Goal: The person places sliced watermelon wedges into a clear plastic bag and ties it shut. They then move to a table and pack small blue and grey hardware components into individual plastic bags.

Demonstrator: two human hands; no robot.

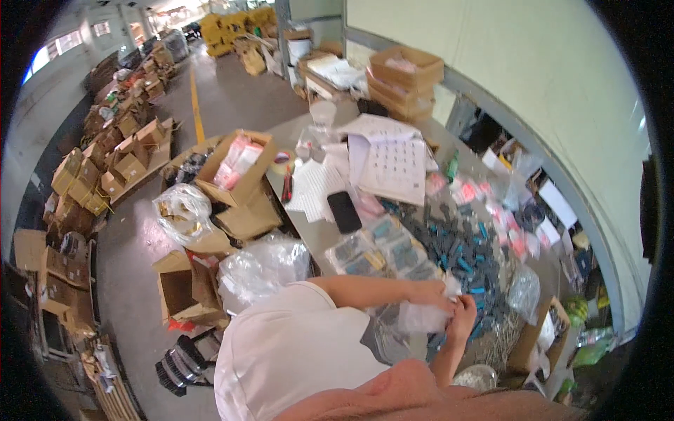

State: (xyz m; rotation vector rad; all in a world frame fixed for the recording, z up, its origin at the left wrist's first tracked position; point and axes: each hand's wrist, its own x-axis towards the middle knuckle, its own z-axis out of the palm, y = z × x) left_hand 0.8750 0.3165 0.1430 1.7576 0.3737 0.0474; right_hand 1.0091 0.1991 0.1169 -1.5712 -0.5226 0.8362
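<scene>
Both my hands meet over the right part of the table, at a small translucent plastic bag [423, 318]. My left hand [430, 292] reaches in from the left with its fingers closed on the bag's upper edge. On the other side my right hand [461, 317] pinches the same edge. What lies inside the bag, if anything, is too hazy to make out. Just beyond the hands spreads a heap of small dark grey and blue plastic pieces [460, 256]. Clear packs [382, 245] of similar pieces lie beside my left forearm.
A black phone [343, 212] rests near printed sheets [386, 158] and a tape roll [282, 163]. Open cardboard boxes [239, 168] stand to the left, with plastic wrap [263, 270] next to them. At the right edge are a loose clear bag [524, 293] and another carton [544, 337].
</scene>
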